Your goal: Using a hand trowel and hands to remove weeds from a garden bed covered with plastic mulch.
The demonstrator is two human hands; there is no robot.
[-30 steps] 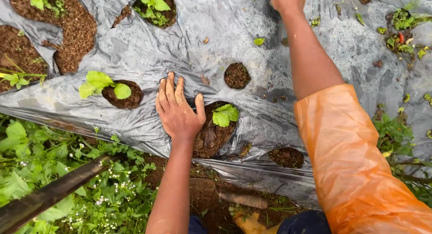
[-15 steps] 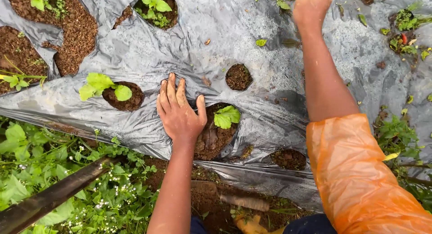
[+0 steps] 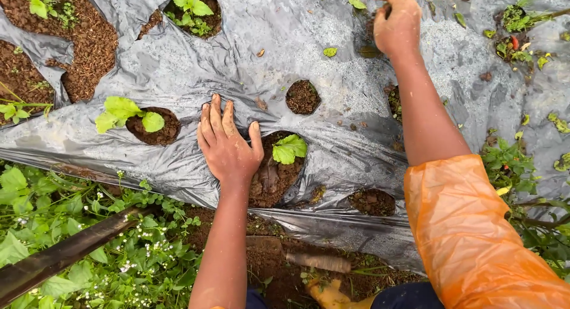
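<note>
Left hand (image 3: 227,145) lies flat, fingers spread, pinning grey plastic sheet (image 3: 332,53) beside the centre seedling (image 3: 289,148); my right hand (image 3: 396,21), loosely curled at frame top, grips nothing I can see and should keep clear of leaves.

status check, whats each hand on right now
Left hand flat, open, on grey plastic mulch sheet beside small green seedling. Right hand curled at far planting hole, contents hidden. Nothing blocking.

Green seedling (image 3: 289,149) upright in soil hole
</note>
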